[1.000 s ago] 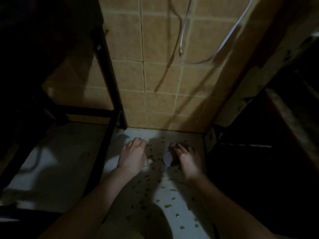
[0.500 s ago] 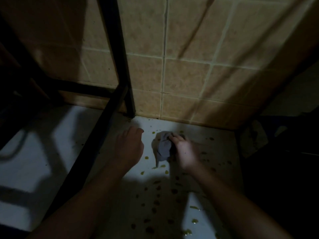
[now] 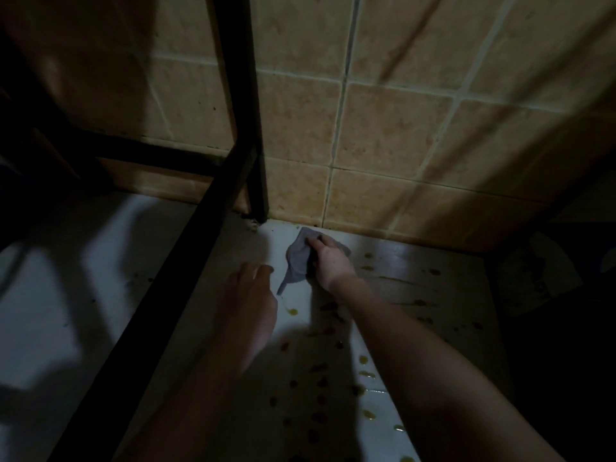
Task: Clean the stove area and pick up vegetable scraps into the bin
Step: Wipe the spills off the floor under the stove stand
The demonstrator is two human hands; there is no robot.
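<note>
Since shifting wallward: cloth (image 3: 297,258) (right hand (image 3: 328,258))

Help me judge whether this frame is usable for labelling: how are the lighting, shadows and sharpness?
Head view: very dim, with the left side and right edge nearly black; the arms throw shadows over the scraps on the white surface; the left hand is motion-blurred, the right hand on the grey cloth sharper; tile lines bow from the wide lens.

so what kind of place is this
Probably a dim kitchen corner: tan tiled wall, white surface spattered with yellow-brown food spots, the right hand pressing a grey cloth.
</note>
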